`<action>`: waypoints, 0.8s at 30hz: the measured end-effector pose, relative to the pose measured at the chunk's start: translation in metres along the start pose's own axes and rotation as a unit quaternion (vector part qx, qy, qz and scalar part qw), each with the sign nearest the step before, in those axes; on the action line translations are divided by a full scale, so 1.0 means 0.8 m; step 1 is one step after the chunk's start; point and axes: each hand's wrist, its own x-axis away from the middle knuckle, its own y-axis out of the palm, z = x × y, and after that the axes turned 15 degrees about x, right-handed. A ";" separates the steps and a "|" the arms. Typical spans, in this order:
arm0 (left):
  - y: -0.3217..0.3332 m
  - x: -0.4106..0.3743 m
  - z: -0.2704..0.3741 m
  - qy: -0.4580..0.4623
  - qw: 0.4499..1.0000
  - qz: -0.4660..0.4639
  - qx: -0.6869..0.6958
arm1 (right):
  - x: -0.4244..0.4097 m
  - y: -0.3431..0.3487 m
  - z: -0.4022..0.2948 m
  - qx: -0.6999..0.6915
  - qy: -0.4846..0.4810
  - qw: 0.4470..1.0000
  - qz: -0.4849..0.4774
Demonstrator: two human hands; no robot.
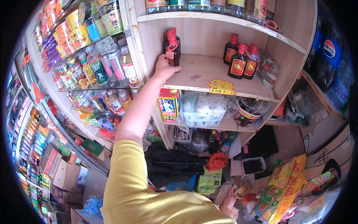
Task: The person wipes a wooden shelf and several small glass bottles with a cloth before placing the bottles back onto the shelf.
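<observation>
My left hand (165, 68) reaches to the left end of a wooden shelf (201, 63). Its thumb and fingers wrap the lower part of a small dark glass bottle (174, 57) with a red cap. Behind that bottle more red-capped bottles show, partly hidden. Low at the right, my right hand (229, 203) grips a crumpled greyish cloth (222, 193). Several dark bottles with red caps and orange labels (237, 65) stand upright toward the shelf's right side, beside glass jars (271, 77). A small flat strip (195, 77) lies on the board between the groups.
A yellow starburst card (221, 86) hangs at the shelf's front edge. Clear bottles (198, 5) line the shelf above. Below are wrapped paper packs (207, 109) and a tub (247, 112). Drinks (130, 67) and cup noodles (110, 16) crowd the left shelves.
</observation>
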 end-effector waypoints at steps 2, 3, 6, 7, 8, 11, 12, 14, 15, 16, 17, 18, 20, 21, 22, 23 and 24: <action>-0.016 -0.019 -0.025 0.045 0.995 -0.021 -0.088 | 0.000 0.003 -0.002 0.000 0.009 1.000 -0.015; -0.002 -0.018 -0.022 0.031 0.993 -0.002 -0.116 | 0.001 0.003 -0.002 -0.003 0.012 1.000 -0.008; 0.014 -0.007 0.011 -0.028 0.984 0.012 -0.177 | -0.003 0.006 0.005 0.013 -0.005 1.000 0.008; 0.012 -0.005 0.015 -0.037 0.980 0.033 -0.194 | -0.002 0.009 0.003 0.014 -0.007 1.000 0.003; 0.012 -0.003 0.019 -0.047 0.975 0.054 -0.211 | 0.000 0.012 0.000 0.014 -0.009 1.000 -0.001; 0.019 0.005 0.031 -0.062 0.964 0.086 -0.243 | 0.008 0.023 -0.015 0.022 -0.004 1.000 -0.013; 0.019 0.007 0.034 -0.066 0.961 0.094 -0.250 | 0.010 0.024 -0.017 0.027 -0.002 0.999 -0.019; 0.021 0.007 0.035 -0.076 0.957 0.118 -0.254 | 0.010 0.025 -0.015 0.017 0.008 0.999 -0.027; 0.023 0.007 0.035 -0.081 0.955 0.130 -0.255 | 0.008 0.023 -0.014 0.012 0.012 0.999 -0.029; 0.026 0.006 0.035 -0.088 0.952 0.135 -0.261 | 0.006 0.022 -0.012 0.021 0.008 0.999 -0.027; 0.028 0.006 0.034 -0.094 0.949 0.140 -0.266 | 0.004 0.019 -0.007 0.029 0.004 0.999 -0.024; 0.028 0.005 0.035 -0.099 0.946 0.147 -0.273 | 0.003 0.022 -0.008 0.037 0.000 0.999 -0.023; 0.028 0.006 0.036 -0.098 0.943 0.161 -0.274 | 0.006 0.028 -0.013 0.024 0.008 0.999 -0.025; 0.031 0.008 0.036 -0.098 0.942 0.167 -0.275 | 0.009 0.030 -0.016 0.018 0.013 0.999 -0.023; 0.033 0.009 0.038 -0.097 0.943 0.169 -0.271 | 0.007 0.028 -0.013 0.018 0.017 0.999 -0.020; 0.035 0.010 0.041 -0.096 0.943 0.172 -0.267 | 0.003 0.025 -0.009 0.017 0.021 0.999 -0.018; 0.037 0.011 0.044 -0.096 0.944 0.175 -0.263 | 0.003 0.025 -0.007 0.017 0.025 0.999 -0.015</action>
